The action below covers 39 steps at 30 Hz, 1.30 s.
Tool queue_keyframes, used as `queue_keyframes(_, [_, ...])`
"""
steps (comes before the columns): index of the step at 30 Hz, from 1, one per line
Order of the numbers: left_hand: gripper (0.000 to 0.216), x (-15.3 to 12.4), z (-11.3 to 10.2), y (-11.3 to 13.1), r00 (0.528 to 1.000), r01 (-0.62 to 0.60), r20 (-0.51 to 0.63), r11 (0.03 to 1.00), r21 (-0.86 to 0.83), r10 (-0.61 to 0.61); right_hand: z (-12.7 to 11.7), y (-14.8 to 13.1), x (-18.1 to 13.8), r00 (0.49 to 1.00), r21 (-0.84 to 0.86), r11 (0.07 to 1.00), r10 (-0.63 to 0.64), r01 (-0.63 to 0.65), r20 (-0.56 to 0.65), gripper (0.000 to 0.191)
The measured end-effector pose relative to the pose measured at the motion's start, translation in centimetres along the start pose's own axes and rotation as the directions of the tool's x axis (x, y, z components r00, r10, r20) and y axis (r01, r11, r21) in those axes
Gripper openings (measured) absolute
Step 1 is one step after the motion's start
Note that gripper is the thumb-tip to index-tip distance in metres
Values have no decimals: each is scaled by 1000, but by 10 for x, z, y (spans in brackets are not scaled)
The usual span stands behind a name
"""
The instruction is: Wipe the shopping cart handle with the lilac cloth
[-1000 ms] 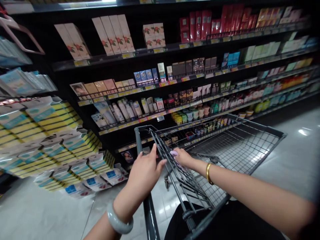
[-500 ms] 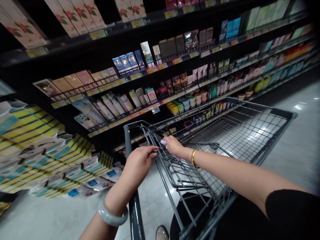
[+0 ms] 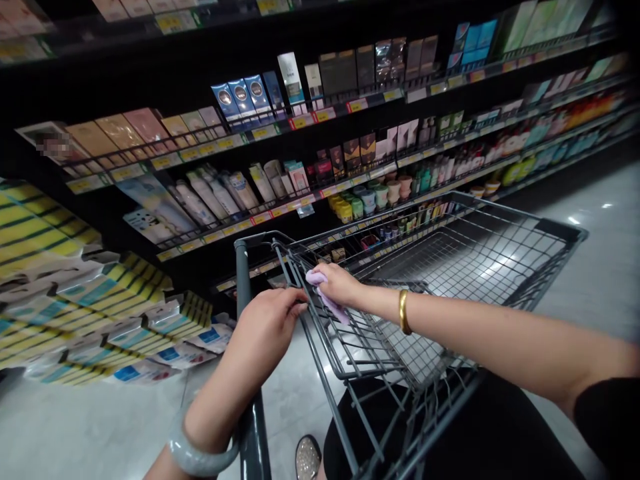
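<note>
A grey wire shopping cart (image 3: 500,220) stands in front of me in a shop aisle. My left hand (image 3: 265,323) is closed around the cart's grey handle bar (image 3: 244,280) near its left end. My right hand (image 3: 340,283) rests on the wire grid of the cart's fold-down seat and is closed on a small lilac cloth (image 3: 325,299) pressed against the wires. A pale bangle sits on my left wrist, a gold one on my right.
Dark shelves (image 3: 320,120) with boxes, tubes and jars run along the left and far side. Stacked yellow and blue packs (image 3: 100,300) stand low at the left. Glossy grey floor (image 3: 600,267) extends to the right of the cart.
The view has dropped and shifted, so the shelves sit higher in frame. My right hand has slid slightly along the seat grid, and the lilac cloth shows more under it.
</note>
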<state>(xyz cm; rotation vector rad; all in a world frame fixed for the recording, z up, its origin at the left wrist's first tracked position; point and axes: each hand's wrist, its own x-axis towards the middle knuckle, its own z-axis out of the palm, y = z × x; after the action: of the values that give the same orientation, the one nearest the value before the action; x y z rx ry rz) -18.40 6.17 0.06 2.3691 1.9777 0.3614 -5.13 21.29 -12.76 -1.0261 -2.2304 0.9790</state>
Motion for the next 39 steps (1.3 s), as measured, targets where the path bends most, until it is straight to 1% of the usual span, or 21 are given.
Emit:
queue_keyframes(1, [22,0,0,0,1000,6,0,1000,3,-6,3,4,-6,1000,-23,1000,18,-18,-7,44])
queue_keyframes(3, [22,-1,0,0,1000,10,0,1000,13,-9,11,18,-20,988,-67,986,153,-152,11,44])
queue_keyframes(5, [23,-1,1,0,1000,3,-5,1000,28,-3,18,36,-31,950,-85,949,308,-302,58,35])
queue_keyframes(6, [24,-2,1,0,1000,0,-7,999,34,1,20,43,-34,932,-83,934,354,-348,81,29])
queue_keyframes(9, [24,-3,2,0,1000,-3,-10,999,39,4,16,45,-35,908,-63,918,397,-393,131,19])
queue_keyframes(12, [24,-4,3,0,1000,-3,-7,999,44,3,-3,16,-35,920,-30,934,357,-357,162,17])
queue_keyframes(14, [24,-4,3,-1,1000,-12,-4,999,48,12,-18,-12,-42,942,14,956,287,-294,172,23])
queue_keyframes(17, [24,-4,4,-2,1000,-25,-4,998,55,25,-33,-42,-67,988,66,992,99,-107,116,32])
queue_keyframes(19, [24,-4,4,-1,1000,-28,-11,997,67,29,-31,-45,-86,998,28,1000,2,-4,61,38])
queue_keyframes(20, [24,-5,4,-1,999,-29,-16,997,75,30,-28,-42,-94,998,-10,1000,0,0,58,39])
queue_keyframes(21, [24,-5,4,-1,999,-30,-22,996,82,32,-24,-36,-100,996,-56,998,41,-37,73,41])
queue_keyframes(22, [25,-6,4,0,999,-31,-26,996,89,33,-19,-29,-104,987,-105,988,124,-113,105,42])
queue_keyframes(23, [25,-6,4,0,999,-33,-28,995,95,36,-15,-22,-107,963,-151,967,229,-207,144,44])
queue_keyframes(25, [25,-7,3,2,999,-40,-25,994,105,42,-11,-13,-106,888,-218,907,405,-360,218,46])
queue_keyframes(26, [25,-8,3,3,999,-41,-25,993,113,44,-11,-13,-105,863,-233,888,447,-396,237,45])
queue_keyframes(27, [26,-9,3,3,999,-37,-32,991,125,41,-13,-15,-104,855,-236,884,457,-404,247,45])
queue_keyframes(29, [31,-10,4,4,998,-8,-64,988,155,18,-22,-29,-105,887,-219,911,398,-351,235,45])
queue_keyframes(31, [40,-11,6,4,993,42,-112,984,175,-23,-35,-51,-111,937,-170,953,283,-251,204,44])
queue_keyframes(33, [44,-11,7,3,989,78,-140,982,170,-55,-48,-74,-123,967,-117,982,169,-149,189,44])
queue_keyframes(36, [37,-9,5,4,987,109,-134,985,133,-91,-59,-93,-145,970,-115,991,99,-74,222,43])
queue_keyframes(39, [32,-4,-1,3,984,156,-96,984,84,-148,-58,-90,-159,953,-165,980,150,-109,262,46])
